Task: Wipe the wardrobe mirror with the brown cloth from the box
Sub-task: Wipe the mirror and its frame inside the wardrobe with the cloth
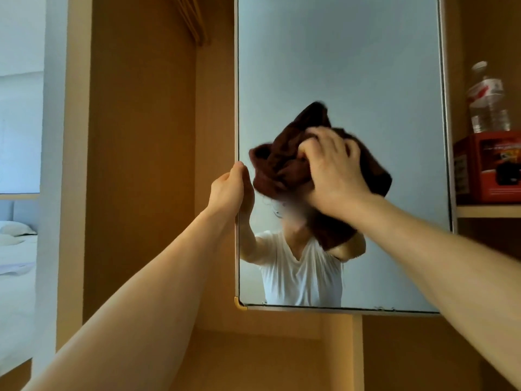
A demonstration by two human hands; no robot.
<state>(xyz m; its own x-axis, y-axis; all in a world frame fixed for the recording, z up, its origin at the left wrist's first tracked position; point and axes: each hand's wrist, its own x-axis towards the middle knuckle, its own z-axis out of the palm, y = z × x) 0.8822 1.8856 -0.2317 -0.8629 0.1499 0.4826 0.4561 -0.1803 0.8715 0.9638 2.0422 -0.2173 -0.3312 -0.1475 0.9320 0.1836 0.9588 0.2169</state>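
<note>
The wardrobe mirror (352, 66) fills the middle of the view, a tall pane on a wooden door. A bunched brown cloth (282, 162) lies against the glass near its middle. My right hand (332, 170) grips the cloth, fingers curled into it, and presses it on the mirror. My left hand (231, 187) holds the mirror door's left edge, thumb on the front and fingers wrapped behind. The glass reflects a person in a white shirt and the cloth's underside.
To the right, a wooden shelf (487, 211) carries a red box (490, 165) with a clear plastic bottle (487, 100) on top. The open wardrobe interior (141, 165) is left of the mirror. A bed with white linen (17, 249) shows at far left.
</note>
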